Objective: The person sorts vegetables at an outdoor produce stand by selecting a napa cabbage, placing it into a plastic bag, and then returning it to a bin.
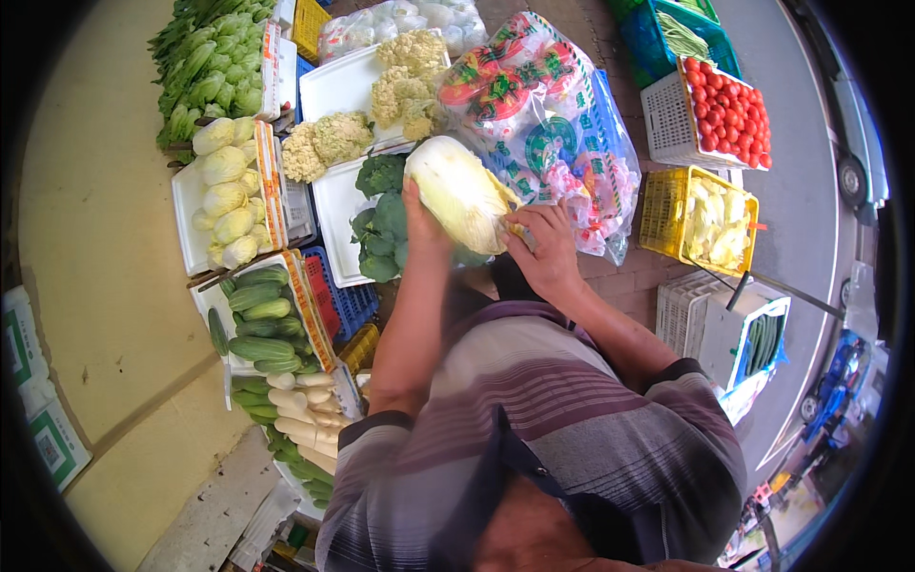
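A pale napa cabbage [457, 189] is held up in front of my body, tilted, with its base end toward my right. My left hand [423, 218] grips it along the left side, the fingers mostly hidden behind it. At the base end, the fingertips of my right hand [545, 243] pinch at the edge of a yellowish outer leaf [504, 194]. Below the cabbage are broccoli heads [386, 214] in a white foam tray [332, 222]. A large clear plastic bag [550, 107] filled with printed bags lies just beyond my right hand.
Cauliflower [411, 79] sits in another foam tray ahead. Along the left stand trays of small napa cabbages [232, 200], cucumbers [268, 314], white radishes [307, 415] and lettuce [221, 71]. To the right are crates of tomatoes [729, 114] and yellowish vegetables [715, 222], beside a road [793, 179].
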Tool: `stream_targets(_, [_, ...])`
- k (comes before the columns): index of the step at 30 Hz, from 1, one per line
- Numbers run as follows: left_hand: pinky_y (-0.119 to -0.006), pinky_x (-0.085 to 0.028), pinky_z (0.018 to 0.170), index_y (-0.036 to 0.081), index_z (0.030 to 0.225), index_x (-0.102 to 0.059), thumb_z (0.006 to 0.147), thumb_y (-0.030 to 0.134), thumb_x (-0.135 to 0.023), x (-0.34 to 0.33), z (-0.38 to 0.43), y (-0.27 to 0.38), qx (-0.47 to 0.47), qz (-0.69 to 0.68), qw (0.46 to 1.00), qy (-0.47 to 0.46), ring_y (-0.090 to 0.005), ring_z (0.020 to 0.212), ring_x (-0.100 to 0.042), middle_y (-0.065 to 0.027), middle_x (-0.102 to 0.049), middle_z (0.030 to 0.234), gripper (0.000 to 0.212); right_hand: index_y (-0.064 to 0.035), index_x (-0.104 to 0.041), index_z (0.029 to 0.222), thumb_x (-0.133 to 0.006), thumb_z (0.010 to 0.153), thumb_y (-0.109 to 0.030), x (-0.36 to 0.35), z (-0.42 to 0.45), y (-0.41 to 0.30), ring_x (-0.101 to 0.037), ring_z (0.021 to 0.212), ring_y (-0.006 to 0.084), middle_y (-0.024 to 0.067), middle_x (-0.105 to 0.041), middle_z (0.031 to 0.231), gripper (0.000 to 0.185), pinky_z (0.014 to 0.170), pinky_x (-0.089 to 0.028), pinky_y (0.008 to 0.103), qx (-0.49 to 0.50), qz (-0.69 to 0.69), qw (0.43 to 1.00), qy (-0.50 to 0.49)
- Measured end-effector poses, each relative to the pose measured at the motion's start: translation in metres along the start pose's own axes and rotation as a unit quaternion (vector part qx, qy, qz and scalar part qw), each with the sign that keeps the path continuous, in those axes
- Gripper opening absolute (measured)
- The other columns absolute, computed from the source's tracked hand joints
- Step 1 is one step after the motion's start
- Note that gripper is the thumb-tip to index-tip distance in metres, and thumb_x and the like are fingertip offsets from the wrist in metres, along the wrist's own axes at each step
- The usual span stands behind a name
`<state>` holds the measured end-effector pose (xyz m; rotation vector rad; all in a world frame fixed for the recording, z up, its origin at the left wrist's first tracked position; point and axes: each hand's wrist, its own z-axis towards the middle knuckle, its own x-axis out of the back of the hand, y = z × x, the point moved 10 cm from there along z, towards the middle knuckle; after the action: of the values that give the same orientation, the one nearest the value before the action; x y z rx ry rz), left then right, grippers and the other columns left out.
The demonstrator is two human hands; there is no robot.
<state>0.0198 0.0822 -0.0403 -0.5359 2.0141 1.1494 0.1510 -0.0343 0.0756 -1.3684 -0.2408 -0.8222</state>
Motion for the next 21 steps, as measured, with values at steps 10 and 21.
stream_targets(10, [-0.046,-0.046,0.098,0.007,0.137,-0.042,0.087,0.056,-0.054,0.007,-0.004,0.000,-0.003,-0.029,1.000,-0.004,-0.0306,0.117,-0.054,-0.0132,-0.053,0.132,0.071,0.0000,-0.060,0.090,-0.073,0.078,-0.012,-0.024,-0.006,0.035,-0.058,0.080,0.0254,0.0125,-0.061,0.086,0.021,0.072,-0.046,0.0354,-0.092,0.068,0.992,-0.060])
stream_targets(21, [-0.047,-0.046,0.098,0.000,0.133,-0.043,0.092,0.055,-0.045,0.014,-0.008,0.001,0.005,-0.008,0.999,0.034,-0.0323,0.115,-0.056,-0.0193,-0.054,0.127,0.069,-0.0017,-0.059,0.091,-0.069,0.081,-0.014,-0.039,-0.012,0.044,-0.056,0.082,0.0249,0.0123,-0.056,0.085,0.019,0.069,-0.046,0.0338,-0.154,0.154,0.972,-0.085])
